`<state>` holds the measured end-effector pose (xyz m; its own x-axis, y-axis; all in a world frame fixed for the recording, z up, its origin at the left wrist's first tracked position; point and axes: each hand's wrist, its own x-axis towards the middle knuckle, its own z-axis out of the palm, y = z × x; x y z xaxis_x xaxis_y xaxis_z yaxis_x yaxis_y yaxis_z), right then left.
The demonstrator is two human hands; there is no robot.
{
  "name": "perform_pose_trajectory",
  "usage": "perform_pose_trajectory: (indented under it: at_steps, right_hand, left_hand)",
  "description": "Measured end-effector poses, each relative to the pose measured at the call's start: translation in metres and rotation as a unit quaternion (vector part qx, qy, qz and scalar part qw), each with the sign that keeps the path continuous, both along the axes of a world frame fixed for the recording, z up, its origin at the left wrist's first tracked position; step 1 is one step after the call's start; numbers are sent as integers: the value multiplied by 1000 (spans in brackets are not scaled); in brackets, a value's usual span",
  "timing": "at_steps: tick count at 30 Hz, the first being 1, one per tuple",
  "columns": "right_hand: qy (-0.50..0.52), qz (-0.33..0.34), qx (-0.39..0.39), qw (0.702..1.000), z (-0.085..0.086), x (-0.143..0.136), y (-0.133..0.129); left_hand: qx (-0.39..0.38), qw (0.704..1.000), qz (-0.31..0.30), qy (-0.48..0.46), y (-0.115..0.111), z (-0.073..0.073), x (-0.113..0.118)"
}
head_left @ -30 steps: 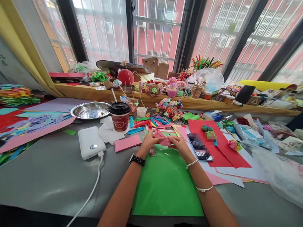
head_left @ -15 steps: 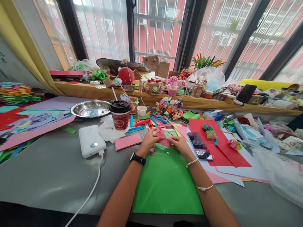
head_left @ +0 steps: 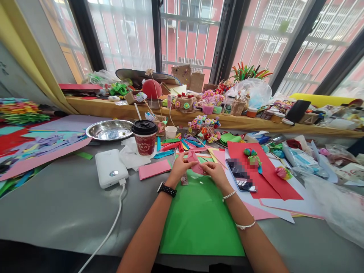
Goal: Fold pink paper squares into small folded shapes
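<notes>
A small folded piece of pink paper (head_left: 194, 157) is held up between both hands, over the far end of a green sheet (head_left: 203, 216). My left hand (head_left: 181, 167) pinches its left side with thumb and fingers. My right hand (head_left: 214, 170) grips the lower right edge between thumb and forefinger. The finer folds are too small to make out. To the left of the left hand lies a stack of pink paper strips (head_left: 154, 169). Beyond the hands are folded strips in red and blue (head_left: 182, 145). A small patterned piece (head_left: 184, 179) lies just below the left hand.
A lidded paper cup (head_left: 145, 142), a white power bank (head_left: 110, 168) with a cable and a steel dish (head_left: 109, 131) stand at the left. On the right are a phone (head_left: 237, 174), red paper (head_left: 273, 185) and plastic bags (head_left: 338, 204). Crafts crowd the windowsill.
Both hands keep hold of the pink paper. Its lower part has tilted slightly, and the right fingers have shifted a little along its edge.
</notes>
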<state>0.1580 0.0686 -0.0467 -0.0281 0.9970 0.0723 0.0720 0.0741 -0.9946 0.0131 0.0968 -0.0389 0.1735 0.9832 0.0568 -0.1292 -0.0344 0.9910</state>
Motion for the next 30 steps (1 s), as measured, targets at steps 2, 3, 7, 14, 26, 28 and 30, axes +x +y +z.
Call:
perform_pose_trajectory:
  at_steps: [2, 3, 7, 14, 26, 28, 30]
  right_hand:
    - [-5, 21, -19, 1000, 1, 2, 0]
    - [-9, 31, -29, 999, 1, 3, 0]
    - [-23, 48, -37, 998, 2, 4, 0]
    - [-41, 59, -20, 997, -1, 2, 3]
    - [-54, 72, 10, 996, 3, 4, 0]
    - [-70, 66, 28, 995, 3, 5, 1]
    - [-99, 64, 47, 992, 2, 6, 2]
  left_hand:
    - [-7, 1000, 0, -6, 0, 1, -2]
    - [-10, 1000, -1, -8, 0, 1, -3]
    - [-15, 1000, 1, -3, 1, 1, -5]
    - [-26, 999, 25, 11, 2, -1, -4]
    - [6, 1000, -20, 20, 0, 2, -4]
    - [11, 999, -33, 21, -1, 1, -4]
    - [20, 999, -45, 23, -1, 0, -4]
